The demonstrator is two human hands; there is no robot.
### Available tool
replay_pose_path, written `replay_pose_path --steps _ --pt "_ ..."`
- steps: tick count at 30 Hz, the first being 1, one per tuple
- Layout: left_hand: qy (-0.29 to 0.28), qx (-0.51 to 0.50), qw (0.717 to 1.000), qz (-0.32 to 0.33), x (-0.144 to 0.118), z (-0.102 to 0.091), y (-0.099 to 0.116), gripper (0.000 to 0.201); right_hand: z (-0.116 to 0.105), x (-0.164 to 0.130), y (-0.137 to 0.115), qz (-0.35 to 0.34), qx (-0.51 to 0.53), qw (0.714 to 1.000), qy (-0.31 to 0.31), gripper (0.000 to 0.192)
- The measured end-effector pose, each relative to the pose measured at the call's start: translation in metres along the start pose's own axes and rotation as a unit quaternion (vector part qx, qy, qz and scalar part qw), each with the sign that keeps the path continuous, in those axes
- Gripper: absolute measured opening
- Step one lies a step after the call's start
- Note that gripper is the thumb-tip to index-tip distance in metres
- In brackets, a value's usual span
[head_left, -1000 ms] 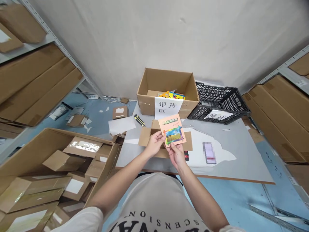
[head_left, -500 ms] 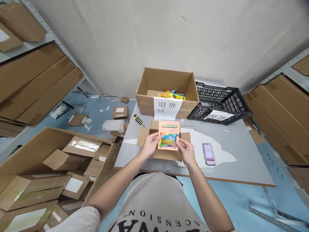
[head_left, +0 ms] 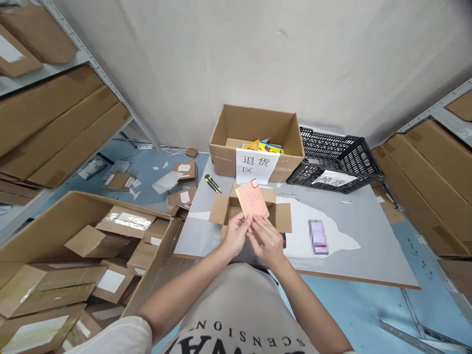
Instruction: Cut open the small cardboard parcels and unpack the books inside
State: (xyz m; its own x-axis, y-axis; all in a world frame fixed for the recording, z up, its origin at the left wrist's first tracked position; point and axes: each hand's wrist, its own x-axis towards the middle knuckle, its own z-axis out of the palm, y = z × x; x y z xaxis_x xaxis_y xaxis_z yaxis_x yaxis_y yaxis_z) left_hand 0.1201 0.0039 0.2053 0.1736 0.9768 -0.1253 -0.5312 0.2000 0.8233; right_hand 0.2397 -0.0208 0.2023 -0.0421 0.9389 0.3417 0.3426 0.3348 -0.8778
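A small pink-orange book (head_left: 252, 199), its plain side with a red-bordered label facing me, is tilted above an open cardboard box (head_left: 283, 215). My left hand (head_left: 237, 233) pinches its lower edge. Close beside it, my right hand (head_left: 266, 238) has its fingers closed on the book's lower right corner. Both hands nearly touch. The small box stands on the table with its flaps spread, and its inside is partly hidden by the book and my hands. To its upper left lies a yellow-and-black utility knife (head_left: 213, 184).
Behind stands a larger cardboard box (head_left: 221, 160) with a paper sign and colourful books inside, next to a black plastic crate (head_left: 341, 157). A blurred phone-like item (head_left: 318, 237) lies on white paper at right. A big carton (head_left: 147, 204) of parcels is at left.
The book has turned from its colourful picture cover to its plain side and is now tilted. My right hand has moved left, close to my left hand.
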Motion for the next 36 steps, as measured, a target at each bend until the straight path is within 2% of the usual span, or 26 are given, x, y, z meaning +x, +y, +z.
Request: replay_pose_path --steps 1,3,6,9,12,18,22,24,27,28,30,33,36 --pt "0.004 -0.019 1.0 -0.006 0.002 -0.003 0.003 0.035 -0.001 0.001 0.0 -0.006 -0.001 1.0 -0.005 0.035" --pt "-0.007 -0.057 0.998 -0.024 0.006 -0.011 0.011 0.036 -0.005 0.002 0.004 0.017 0.008 0.999 0.039 0.041" --pt "-0.049 -0.089 0.993 -0.065 0.009 -0.02 0.02 0.04 -0.012 0.006 0.011 0.131 0.093 0.979 0.126 0.056" --pt "-0.075 -0.087 0.989 -0.089 0.01 -0.027 0.021 0.04 -0.017 0.01 0.018 0.26 0.239 0.931 0.092 0.057" --pt "-0.082 -0.072 0.99 -0.093 0.012 -0.031 0.017 0.042 -0.019 0.011 0.021 0.303 0.307 0.899 0.073 0.048" --pt "-0.074 -0.05 0.992 -0.083 0.015 -0.031 0.013 0.047 -0.017 0.007 0.022 0.305 0.329 0.888 0.103 0.044" --pt "-0.065 -0.025 0.994 -0.081 0.017 -0.031 0.011 0.05 -0.017 0.005 0.023 0.299 0.322 0.891 0.111 0.043" --pt "-0.031 0.007 0.998 -0.062 0.018 -0.031 0.009 0.053 -0.017 0.006 0.023 0.289 0.303 0.898 0.134 0.043" --pt "0.051 0.075 0.996 0.003 0.015 -0.028 0.008 0.06 -0.017 0.007 0.023 0.259 0.255 0.913 0.186 0.045" --pt "0.058 0.093 0.994 0.017 0.013 -0.025 0.008 0.06 -0.016 0.008 0.023 0.245 0.235 0.919 0.198 0.045" --pt "0.023 0.105 0.994 0.014 0.007 -0.017 0.007 0.06 -0.014 0.009 0.022 0.213 0.194 0.935 0.206 0.044" --pt "-0.049 0.078 0.996 -0.007 0.0 -0.003 0.004 0.058 -0.007 0.007 0.02 0.163 0.117 0.963 0.179 0.039" --pt "-0.052 0.037 0.998 0.007 -0.001 0.005 0.001 0.055 0.0 0.004 0.016 0.099 0.049 0.988 0.107 0.034"
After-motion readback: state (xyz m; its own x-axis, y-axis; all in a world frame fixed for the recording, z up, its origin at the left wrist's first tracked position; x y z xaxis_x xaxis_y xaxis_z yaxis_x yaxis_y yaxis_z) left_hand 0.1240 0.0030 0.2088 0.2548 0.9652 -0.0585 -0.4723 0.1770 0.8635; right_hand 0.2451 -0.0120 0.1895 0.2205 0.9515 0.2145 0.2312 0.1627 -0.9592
